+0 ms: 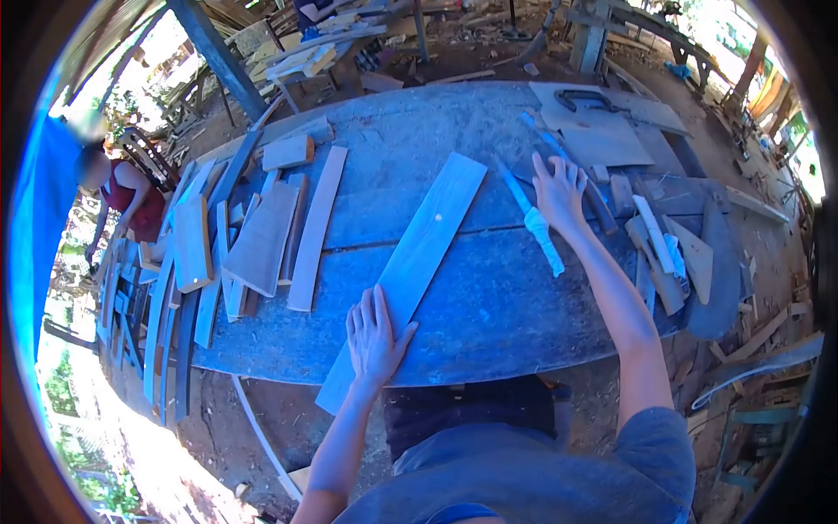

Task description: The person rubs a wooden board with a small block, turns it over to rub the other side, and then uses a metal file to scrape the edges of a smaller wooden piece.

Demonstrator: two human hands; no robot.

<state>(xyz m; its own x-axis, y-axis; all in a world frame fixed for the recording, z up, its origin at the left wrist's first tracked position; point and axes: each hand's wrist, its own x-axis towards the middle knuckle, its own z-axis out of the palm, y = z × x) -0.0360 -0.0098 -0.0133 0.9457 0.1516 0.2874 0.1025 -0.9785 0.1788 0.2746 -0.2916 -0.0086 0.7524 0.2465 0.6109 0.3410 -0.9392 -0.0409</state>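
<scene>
A long flat wooden board lies slanted across the worktable, its near end jutting past the front edge. My left hand rests flat on the lower part of this board, fingers stretched and thumb apart. Further off to the right, my right hand is over the tabletop with its fingers spread and nothing held in them. Just left of it lies a knife-like tool with a pale wrapped handle and a narrow blade pointing away. A thin bluish strip lies beyond the fingertips, partly covered by the hand.
Wood offcuts crowd the left of the worktable. At the back right, a C-clamp lies on flat sheets. More wood pieces are at the right. A person in red is beyond the left end.
</scene>
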